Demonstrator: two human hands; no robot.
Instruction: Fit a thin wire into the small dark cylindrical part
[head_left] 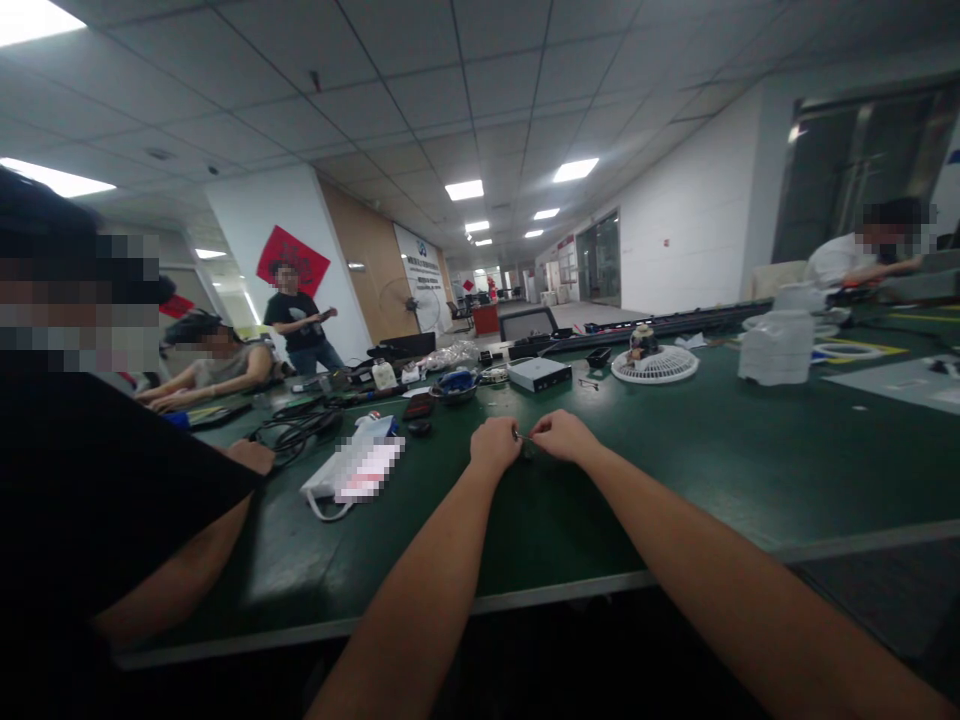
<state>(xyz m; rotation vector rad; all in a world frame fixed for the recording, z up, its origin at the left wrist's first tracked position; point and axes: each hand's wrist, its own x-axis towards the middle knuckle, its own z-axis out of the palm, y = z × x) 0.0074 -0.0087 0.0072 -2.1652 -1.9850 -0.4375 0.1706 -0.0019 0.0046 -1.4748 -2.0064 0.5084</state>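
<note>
My left hand [495, 445] is closed around a small dark metallic item [516, 434], of which only the end shows beside the thumb. To its right, my right hand [561, 438] pinches a thin, light-coloured piece [528, 438] that reaches toward that item. Both hands are close together just above the green table [600, 510]. What the small pieces are is too small to tell. Beyond the hands lies a silver box [538, 374] with a dark front.
A white bag [352, 468] and a black mouse [419, 427] lie left. Behind are a white fan grille [654, 366], a blue object [456, 384] and cables [304, 425]. White plastic containers [777, 345] stand right. A person in black [112, 480] sits close at left; others are farther off.
</note>
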